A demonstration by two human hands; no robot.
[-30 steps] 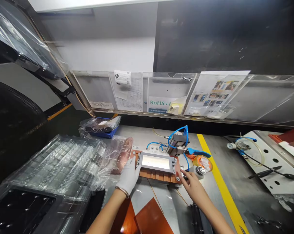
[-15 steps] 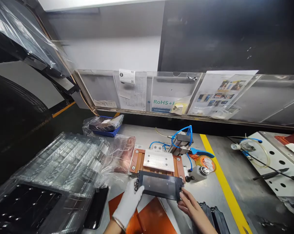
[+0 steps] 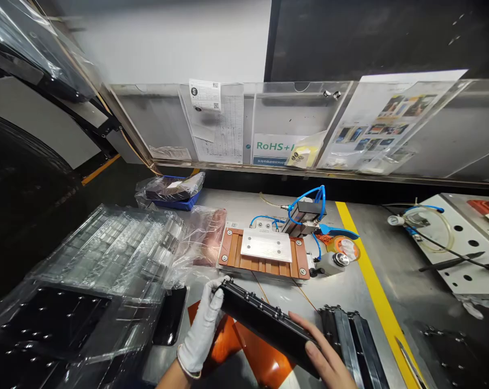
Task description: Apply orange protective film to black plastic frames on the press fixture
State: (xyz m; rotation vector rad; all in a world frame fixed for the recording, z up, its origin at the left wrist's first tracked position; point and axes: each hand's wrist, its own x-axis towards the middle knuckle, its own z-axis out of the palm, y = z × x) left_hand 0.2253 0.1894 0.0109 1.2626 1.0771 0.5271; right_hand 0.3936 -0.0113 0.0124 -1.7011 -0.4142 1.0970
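A long black panel with small clips along its upper edge is held between both hands, tilted down to the right. My left hand, in a white glove, grips its left end. My bare right hand has its fingers round the right end. Behind the panel stands a copper-coloured fixture with a silver plate on top. Orange sheets lie below the panel, partly hidden by it.
Clear plastic trays and a black phone are on the left. More black parts stand at the right. A bottle, a tape roll, blue air tubes and a white perforated box sit farther back.
The black panel has come away from the fixture, nearer to me, and turned so its clipped edge faces up. Both hands moved with it. The view has shifted down a little.
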